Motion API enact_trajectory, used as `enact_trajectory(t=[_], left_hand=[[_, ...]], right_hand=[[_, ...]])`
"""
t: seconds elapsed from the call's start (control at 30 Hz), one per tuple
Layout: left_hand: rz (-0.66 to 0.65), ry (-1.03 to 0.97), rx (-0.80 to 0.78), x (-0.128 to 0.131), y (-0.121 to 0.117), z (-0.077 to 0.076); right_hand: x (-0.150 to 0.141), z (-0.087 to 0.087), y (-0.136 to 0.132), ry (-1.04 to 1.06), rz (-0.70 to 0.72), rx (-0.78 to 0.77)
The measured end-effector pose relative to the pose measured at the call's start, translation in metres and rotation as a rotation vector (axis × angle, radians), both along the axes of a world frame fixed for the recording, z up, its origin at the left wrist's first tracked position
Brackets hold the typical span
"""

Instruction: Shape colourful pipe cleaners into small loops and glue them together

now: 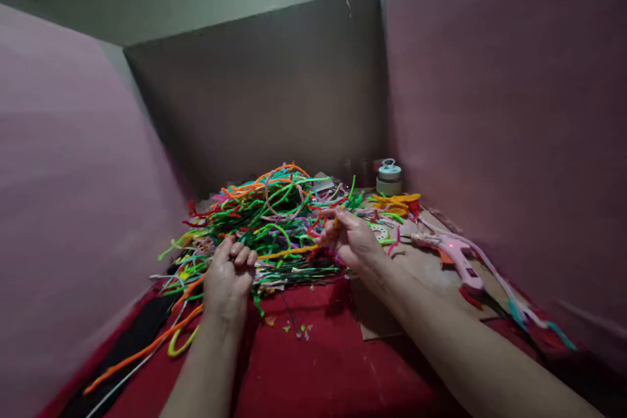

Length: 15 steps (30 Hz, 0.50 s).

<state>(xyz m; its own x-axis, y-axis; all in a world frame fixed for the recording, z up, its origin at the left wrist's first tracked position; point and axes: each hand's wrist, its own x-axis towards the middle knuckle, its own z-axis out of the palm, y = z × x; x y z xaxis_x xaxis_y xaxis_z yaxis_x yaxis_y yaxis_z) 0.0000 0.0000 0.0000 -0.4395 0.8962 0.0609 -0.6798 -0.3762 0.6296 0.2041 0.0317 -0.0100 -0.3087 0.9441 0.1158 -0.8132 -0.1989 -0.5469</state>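
Note:
A yellow-orange pipe cleaner [289, 252] stretches between my two hands, in front of a heap of pipe cleaners. My left hand [229, 274] is closed, its curled fingers at the left end of that strand. Pinched fingers of my right hand [350, 238] grip the other end, and a bit of the same colour shows between them. The fingertips are partly hidden. Behind both hands rises the multicoloured heap of pipe cleaners [255, 209], mostly green, orange, pink and red.
To the right, a pink glue gun [458, 255] with a lit red light lies on a cardboard sheet [382, 317]. A lidded jar [389, 177] stands at the back right. Small scraps [304, 332] dot the red cloth [294, 372]. Pink walls rise on both sides.

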Motion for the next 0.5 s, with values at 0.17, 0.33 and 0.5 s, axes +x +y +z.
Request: enact_trajectory(t=[0.17,0.33,0.5], left_hand=[[-0.044,-0.041,-0.052,-0.002,-0.006,0.003],[-0.076,-0.112,-0.078,-0.007,-0.011,0.013],[-0.059,-0.174,-0.048,-0.013,-0.014,0.014]], right_hand=[[0.009,0.008,0.001,0.078,-0.077,0.029],[0.014,0.015,-0.004,0.183,0.056,0.047],[0.010,0.012,-0.003,0.211,0.093,-0.020]])
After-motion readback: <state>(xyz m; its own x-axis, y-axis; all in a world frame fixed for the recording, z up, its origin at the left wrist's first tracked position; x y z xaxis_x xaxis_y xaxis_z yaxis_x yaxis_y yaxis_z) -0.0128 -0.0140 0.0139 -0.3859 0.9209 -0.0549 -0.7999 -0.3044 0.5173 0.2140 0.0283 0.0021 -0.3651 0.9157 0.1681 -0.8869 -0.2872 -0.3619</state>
